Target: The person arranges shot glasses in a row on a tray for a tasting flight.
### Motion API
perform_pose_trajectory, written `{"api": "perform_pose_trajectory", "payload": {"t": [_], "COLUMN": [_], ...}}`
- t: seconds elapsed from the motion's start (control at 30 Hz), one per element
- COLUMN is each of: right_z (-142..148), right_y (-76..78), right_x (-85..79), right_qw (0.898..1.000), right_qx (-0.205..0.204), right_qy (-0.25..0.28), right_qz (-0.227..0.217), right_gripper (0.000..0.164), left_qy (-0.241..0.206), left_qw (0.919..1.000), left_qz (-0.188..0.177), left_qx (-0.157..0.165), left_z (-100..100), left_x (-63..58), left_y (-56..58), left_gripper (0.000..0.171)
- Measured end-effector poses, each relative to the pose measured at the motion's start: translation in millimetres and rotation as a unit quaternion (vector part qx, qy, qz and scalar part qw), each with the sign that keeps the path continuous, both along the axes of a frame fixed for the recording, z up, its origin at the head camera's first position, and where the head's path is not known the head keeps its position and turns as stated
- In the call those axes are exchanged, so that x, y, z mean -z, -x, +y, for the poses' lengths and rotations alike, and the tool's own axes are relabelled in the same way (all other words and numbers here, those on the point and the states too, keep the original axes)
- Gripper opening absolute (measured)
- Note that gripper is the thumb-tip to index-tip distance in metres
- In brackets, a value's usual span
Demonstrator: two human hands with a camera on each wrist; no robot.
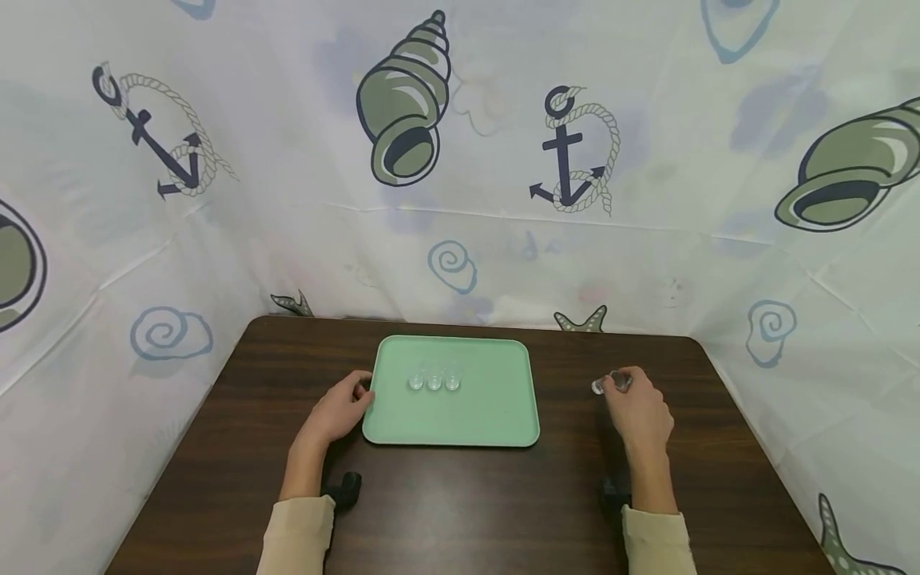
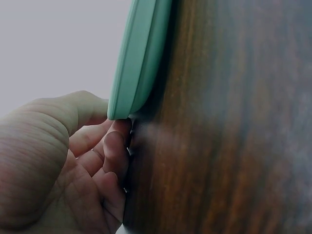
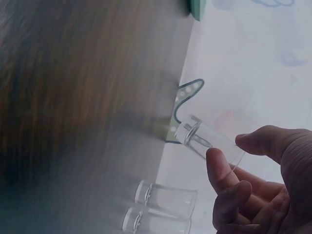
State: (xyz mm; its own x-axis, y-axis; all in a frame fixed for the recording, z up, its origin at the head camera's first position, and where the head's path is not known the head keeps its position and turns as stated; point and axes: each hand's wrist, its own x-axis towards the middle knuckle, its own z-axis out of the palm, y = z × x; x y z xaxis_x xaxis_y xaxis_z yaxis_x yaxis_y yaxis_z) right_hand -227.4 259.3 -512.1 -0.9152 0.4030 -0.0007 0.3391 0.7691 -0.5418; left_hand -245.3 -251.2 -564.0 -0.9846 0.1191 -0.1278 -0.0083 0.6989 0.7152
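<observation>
While two beige sleeves (image 1: 295, 535) reach in from the near side of the green tray (image 1: 496, 415), the left hand (image 1: 338, 409) is at its left rim, thumb on the edge and the other fingers curled at the side. It seems to grip the rim, probably to steady the tray; how firmly, I cannot tell.

Right of the tray and well apart from it, the right hand (image 1: 642, 411) pinches a small clear glass (image 3: 214, 141) between thumb and fingertip, the remaining fingers curled in. The hold is toward the mouth end, leaving the thick base exposed, likely so the glass can be stood without fingers underneath. It tilts; whether its base touches the table (image 1: 460, 511) I cannot tell. Two more glasses (image 3: 168, 197) stand near it, also right of the tray.

On the tray, from its middle toward the left, three similar glasses (image 1: 434, 382) stand in a close row, which suggests deliberate alignment. Green floor extends to their right and in front. Dark wood separates the tray's right rim from the right hand, giving sideways room, with a raised edge to pass over. Beyond the far rim, a narrow tabletop band meets the printed curtain (image 1: 496, 263).
</observation>
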Motion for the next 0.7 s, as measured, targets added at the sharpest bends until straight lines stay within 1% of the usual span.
{"api": "perform_pose_trajectory", "payload": {"t": [0.2,0.3,0.53,0.7], "right_z": [-7.7,-11.8,-18.5,-25.0], "right_y": [-0.2,0.4,4.4,6.6], "right_x": [-5.4,-7.1,-4.5,-2.7], "right_qw": [0.998,0.997,0.996,0.994], "right_qx": [-0.018,-0.029,-0.051,-0.065], "right_qy": [0.051,0.065,0.065,0.069], "right_qz": [0.01,0.015,0.043,0.053], "right_gripper": [0.058,0.058,0.054,0.053], "left_qy": [0.002,-0.002,0.01,0.004], "left_qw": [1.0,1.0,1.0,1.0], "left_qz": [-0.004,-0.004,0.001,-0.001], "left_qx": [-0.001,0.0,0.002,0.003], "left_z": [1.2,1.2,0.5,0.2], "left_x": [-1.6,-2.2,-0.4,0.1], "left_y": [0.3,-0.4,1.2,1.0], "left_gripper": [0.048,0.048,0.048,0.048]}}
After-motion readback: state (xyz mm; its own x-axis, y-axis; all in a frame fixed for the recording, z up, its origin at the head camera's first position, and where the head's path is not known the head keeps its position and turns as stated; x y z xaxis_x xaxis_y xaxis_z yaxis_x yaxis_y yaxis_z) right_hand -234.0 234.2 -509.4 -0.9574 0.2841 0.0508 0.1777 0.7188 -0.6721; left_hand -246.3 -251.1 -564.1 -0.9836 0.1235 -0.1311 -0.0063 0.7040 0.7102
